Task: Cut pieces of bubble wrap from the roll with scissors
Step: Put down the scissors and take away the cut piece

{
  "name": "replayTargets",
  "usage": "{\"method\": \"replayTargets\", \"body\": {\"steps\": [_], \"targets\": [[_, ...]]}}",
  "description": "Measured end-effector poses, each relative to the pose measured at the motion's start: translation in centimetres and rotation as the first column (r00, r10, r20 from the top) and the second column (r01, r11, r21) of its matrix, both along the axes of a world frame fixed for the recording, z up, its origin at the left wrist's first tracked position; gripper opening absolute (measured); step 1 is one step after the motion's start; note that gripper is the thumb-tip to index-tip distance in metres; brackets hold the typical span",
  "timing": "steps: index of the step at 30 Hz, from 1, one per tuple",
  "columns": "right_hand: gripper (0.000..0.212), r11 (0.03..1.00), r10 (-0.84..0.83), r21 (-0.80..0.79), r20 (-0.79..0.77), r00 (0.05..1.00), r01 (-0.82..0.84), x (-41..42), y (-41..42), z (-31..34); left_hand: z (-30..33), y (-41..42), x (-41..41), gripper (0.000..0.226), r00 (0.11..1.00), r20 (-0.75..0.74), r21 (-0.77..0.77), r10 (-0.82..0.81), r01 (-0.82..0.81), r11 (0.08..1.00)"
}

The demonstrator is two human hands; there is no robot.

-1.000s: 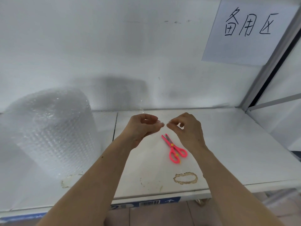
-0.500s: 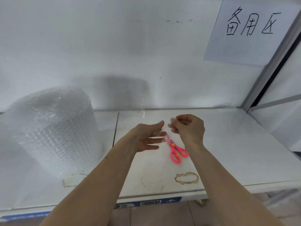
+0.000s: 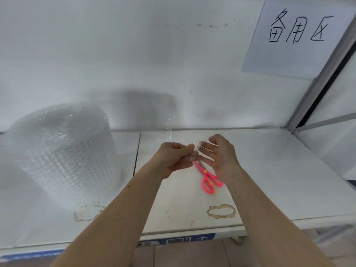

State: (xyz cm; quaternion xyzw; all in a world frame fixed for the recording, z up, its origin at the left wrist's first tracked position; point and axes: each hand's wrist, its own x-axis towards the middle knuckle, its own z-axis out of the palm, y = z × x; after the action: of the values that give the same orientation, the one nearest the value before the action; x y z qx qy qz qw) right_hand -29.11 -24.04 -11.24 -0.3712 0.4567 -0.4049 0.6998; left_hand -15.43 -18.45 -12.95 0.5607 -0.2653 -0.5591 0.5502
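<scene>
Above the table [image 3: 269,180]:
Left hand [image 3: 174,159]: pinched crumpled bubble wrap piece [image 3: 190,157] at fingertips.
Right hand [image 3: 221,155]: fingers spread, beside piece.
Scissors [image 3: 207,175]: below hands.
Roll [image 3: 61,153]: upright, far left.

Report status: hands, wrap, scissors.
Left hand pinches crumpled wrap scrap; right hand open. Scissors idle on table. Roll untouched. Nothing obstructing.
</scene>
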Motion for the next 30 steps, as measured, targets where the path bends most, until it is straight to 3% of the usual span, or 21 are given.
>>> {"method": "replayTargets", "body": {"steps": [3, 8, 14, 30], "targets": [[0.038, 0.995, 0.099, 0.032, -0.058, 0.993, -0.097, -0.2, 0.0, -0.1, -0.1, 0.1, 0.0, 0.023, 0.986, 0.165, -0.019, -0.030, 0.034, 0.999], [0.013, 0.999, -0.005, -0.050, -0.049, 0.999, 0.002, -0.2, 0.3, -0.5, 0.0, 0.3, 0.0, 0.020, 0.991, 0.103, -0.026, -0.089, 0.092, 0.995], [0.023, 0.995, -0.062, -0.083, -0.027, 0.998, 0.059, -0.3, 0.0, -0.9, -0.1, 0.4, 0.1, 0.014, 0.999, -0.027, -0.037, -0.036, 0.035, 0.999], [0.023, 0.992, -0.095, -0.077, 0.055, 0.994, 0.100, -0.6, -0.4, -1.2, -0.1, 0.4, 0.0, 0.014, 1.000, 0.006, -0.043, 0.004, -0.004, 0.999]]}}
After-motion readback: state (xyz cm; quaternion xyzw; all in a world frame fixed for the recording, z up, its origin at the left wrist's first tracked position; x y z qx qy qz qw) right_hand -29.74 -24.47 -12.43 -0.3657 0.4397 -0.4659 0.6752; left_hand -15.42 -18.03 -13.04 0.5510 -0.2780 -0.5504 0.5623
